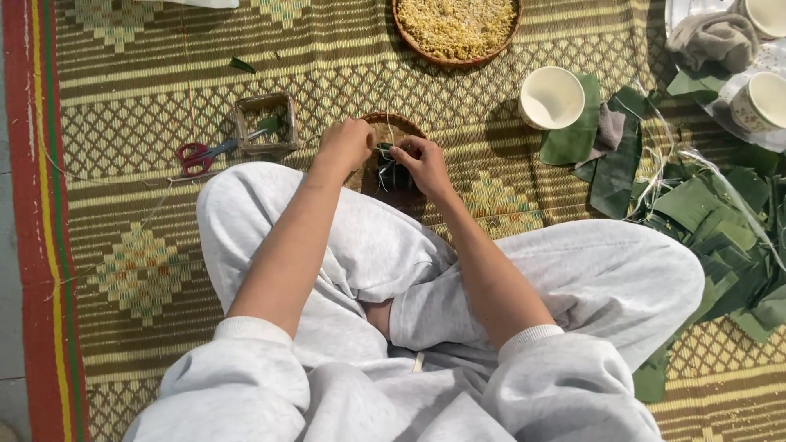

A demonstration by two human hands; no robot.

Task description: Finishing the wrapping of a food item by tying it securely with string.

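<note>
Leaf-wrapped parcel (391, 170): dark green, on a small woven tray (399, 131) (mostly hidden). Right hand (422, 164) closed in a grip on its top; left hand (347, 144) fisted just left. Left of parcel: wooden mould (264, 123), red scissors (201, 154). Beyond: basket of yellow grain (456, 29).

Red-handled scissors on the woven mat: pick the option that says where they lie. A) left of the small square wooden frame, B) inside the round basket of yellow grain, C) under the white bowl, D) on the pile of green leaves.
A: the red-handled scissors lie flat on the woven mat, with their blades pointing toward the small square wooden frame just to their right, away from the basket, leaves and bowl.
</note>
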